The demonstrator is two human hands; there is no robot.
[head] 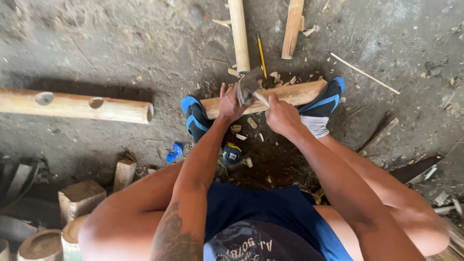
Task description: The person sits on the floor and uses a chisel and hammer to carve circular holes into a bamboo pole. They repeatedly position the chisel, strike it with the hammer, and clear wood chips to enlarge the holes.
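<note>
Head view of a seated person working a bamboo pole [295,93] that lies crosswise on the dirt floor [121,43], pinned at either end under two feet in blue-and-black socks. The left hand [231,104] rests on the pole with fingers spread and is closed around the grey metal tool head [249,84] — a hatchet-like blade, its edge blurred — held against the pole's upper face. The right hand [281,116] is clenched about the pale wooden handle [262,99] just beside the blade, so both hands grip the same tool (how tightly cannot be told). Wood chips [244,130] lie scattered beneath the pole. Beyond it — two further bamboo lengths [239,34] and a yellow pencil [261,55]; at left, a thick bamboo piece with bored holes [72,105]; near the knees, a tape measure [232,153].
</note>
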